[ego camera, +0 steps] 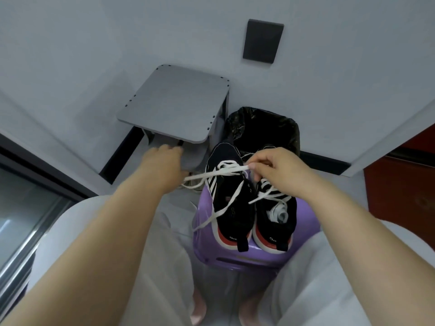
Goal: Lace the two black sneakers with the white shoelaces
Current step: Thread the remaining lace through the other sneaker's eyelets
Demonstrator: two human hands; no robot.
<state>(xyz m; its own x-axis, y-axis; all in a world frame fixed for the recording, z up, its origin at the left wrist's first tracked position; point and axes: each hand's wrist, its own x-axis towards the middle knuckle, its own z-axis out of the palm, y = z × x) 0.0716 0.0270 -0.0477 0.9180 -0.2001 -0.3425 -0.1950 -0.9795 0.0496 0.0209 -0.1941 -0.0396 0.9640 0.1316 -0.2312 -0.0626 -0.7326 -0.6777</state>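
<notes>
On a purple plastic stool (204,231), two black sneakers (242,217) sit side by side. The right hand (275,165) pinches a flat white shoelace (219,172) just above them. The left hand (162,161) reaches off to the left; its grip cannot be told.

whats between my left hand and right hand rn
In the head view, a taut white shoelace spans from the right hand, which pinches it, over the black sneaker toward the left hand; whether that hand grips it is hidden.

Right grip (270,165), extended forward, pinches the shoelace (226,171); left grip (162,161) reaches out, fingers hidden.
</notes>
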